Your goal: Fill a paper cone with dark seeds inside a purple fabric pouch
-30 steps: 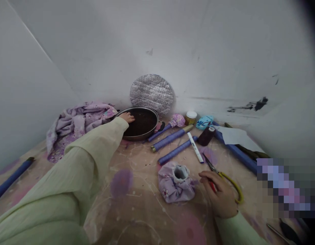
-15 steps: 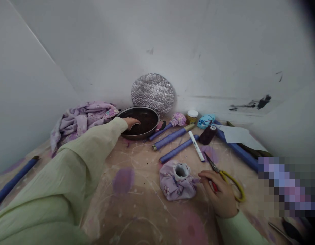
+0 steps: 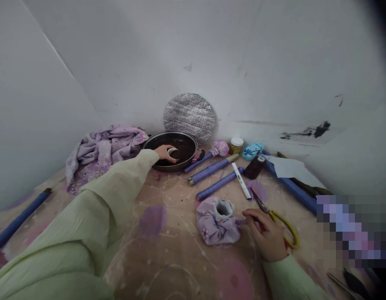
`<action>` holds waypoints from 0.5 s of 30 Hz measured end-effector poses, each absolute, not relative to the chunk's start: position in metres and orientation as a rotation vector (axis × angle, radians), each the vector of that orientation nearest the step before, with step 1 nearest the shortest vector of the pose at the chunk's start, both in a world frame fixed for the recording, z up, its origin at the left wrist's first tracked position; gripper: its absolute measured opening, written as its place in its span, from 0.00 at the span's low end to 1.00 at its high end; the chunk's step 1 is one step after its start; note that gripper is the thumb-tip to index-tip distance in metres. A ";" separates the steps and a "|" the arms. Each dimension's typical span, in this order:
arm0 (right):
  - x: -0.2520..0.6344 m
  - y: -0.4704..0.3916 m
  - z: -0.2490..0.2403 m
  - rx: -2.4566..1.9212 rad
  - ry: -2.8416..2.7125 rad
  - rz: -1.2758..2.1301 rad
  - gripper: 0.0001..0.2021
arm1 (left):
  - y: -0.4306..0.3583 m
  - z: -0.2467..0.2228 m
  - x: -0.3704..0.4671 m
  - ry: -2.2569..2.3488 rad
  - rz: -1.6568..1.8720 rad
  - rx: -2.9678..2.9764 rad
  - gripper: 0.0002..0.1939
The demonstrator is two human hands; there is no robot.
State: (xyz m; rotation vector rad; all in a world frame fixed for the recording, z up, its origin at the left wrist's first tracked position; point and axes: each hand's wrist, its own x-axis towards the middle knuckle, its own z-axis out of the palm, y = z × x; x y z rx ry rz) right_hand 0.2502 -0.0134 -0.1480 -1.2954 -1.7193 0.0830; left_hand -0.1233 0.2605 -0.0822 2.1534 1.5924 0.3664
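Observation:
My left hand (image 3: 164,153) reaches into a dark round pan (image 3: 193,159) of dark brown loose material, its fingers closed round a small cup with a pale rim (image 3: 172,151). My right hand (image 3: 268,234) is closed beside a gathered purple floral cloth pouch (image 3: 208,233), whose pale open mouth faces up. The fingertips appear to pinch a purple edge or tail of that pouch. Scissors (image 3: 264,207) with yellow and red handles lie against and partly under the right hand, so part of the handles is hidden.
Right of the pan lie purple-wrapped sticks (image 3: 213,170), a white marker (image 3: 241,181), a dark thread spool (image 3: 254,167), a lidded jar (image 3: 236,146) and a blue cloth bundle (image 3: 253,151). Purple floral cloth (image 3: 102,154) is heaped left. A silvery disc (image 3: 189,116) leans on the wall.
My left hand has moved slightly right and deeper over the pan, and more of the cup's rim shows. The right hand stays by the pouch. The whole view has shifted slightly.

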 end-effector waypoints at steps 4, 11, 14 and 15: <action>0.251 -0.013 -0.149 -1.295 -1.715 0.073 0.05 | 0.260 -0.080 -0.123 1.681 0.502 2.022 0.39; 0.253 -0.011 -0.153 -1.283 -1.714 0.092 0.05 | 0.262 -0.085 -0.125 1.879 0.690 1.811 0.39; 0.253 -0.011 -0.152 -1.269 -1.716 0.090 0.05 | 0.261 -0.087 -0.124 1.943 0.737 1.712 0.38; 0.253 -0.011 -0.151 -1.269 -1.716 0.092 0.05 | 0.261 -0.087 -0.124 1.953 0.753 1.681 0.36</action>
